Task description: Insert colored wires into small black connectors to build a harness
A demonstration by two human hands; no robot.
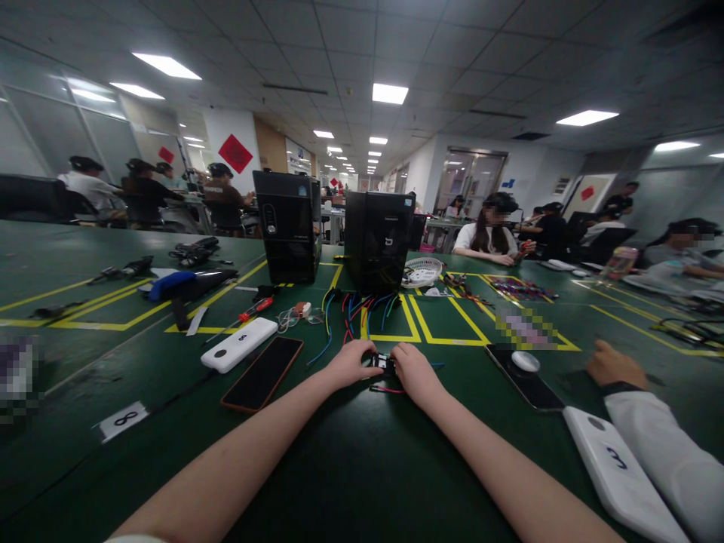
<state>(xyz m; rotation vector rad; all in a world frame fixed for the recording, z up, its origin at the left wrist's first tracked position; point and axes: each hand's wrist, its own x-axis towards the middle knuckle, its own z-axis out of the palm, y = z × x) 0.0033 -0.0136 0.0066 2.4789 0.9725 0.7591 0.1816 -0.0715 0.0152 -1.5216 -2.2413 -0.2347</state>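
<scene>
Both my hands meet on a small black part [384,365] with red and blue wires, resting on the green table [351,467]. My left hand [351,363] grips its left side and my right hand [415,372] grips its right side. A red wire [387,389] trails out beneath my right hand. A bundle of coloured wires [362,311] lies just beyond, in front of a black computer case [378,240].
A dark phone [262,373] and a white power bank marked 8 [239,344] lie at my left. A red screwdriver [254,308] and a second computer case [288,225] stand farther back. A co-worker's hand [615,366], a phone [523,375] and another white power bank [619,471] are at right.
</scene>
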